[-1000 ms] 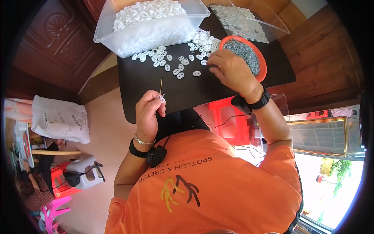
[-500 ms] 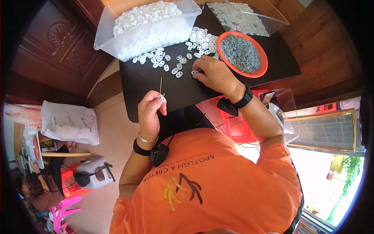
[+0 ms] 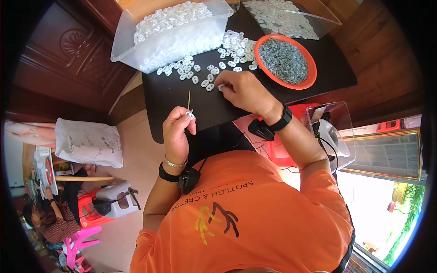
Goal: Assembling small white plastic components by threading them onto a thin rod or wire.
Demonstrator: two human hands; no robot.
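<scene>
My left hand point(image 3: 175, 136) is pinched at the near edge of the dark table. Between thumb and fingertips it grips a small white oval piece with two holes point(image 3: 190, 115). A thin yellowish stick point(image 3: 189, 99) points up from that same grip, and something small and greyish shows beside it. Over the tabletop, my right hand point(image 3: 249, 92) is closed with its fingertips down on another white two-hole piece point(image 3: 221, 87), mostly covered by the fingers. Several loose white pieces point(image 3: 205, 83) lie just beyond those fingertips.
A clear tub point(image 3: 182, 51) heaped with white pieces stands at the back left. Right of it lies a pile of the pieces point(image 3: 239, 45). An orange bowl point(image 3: 311, 80) holds many small metal pins. Behind it is another clear container point(image 3: 314, 20). Another person point(image 3: 50, 223) sits far left.
My right hand has shifted left across the table, its fingertips now nearer the loose pieces. The left hand keeps its grip on the white piece and the stick.
</scene>
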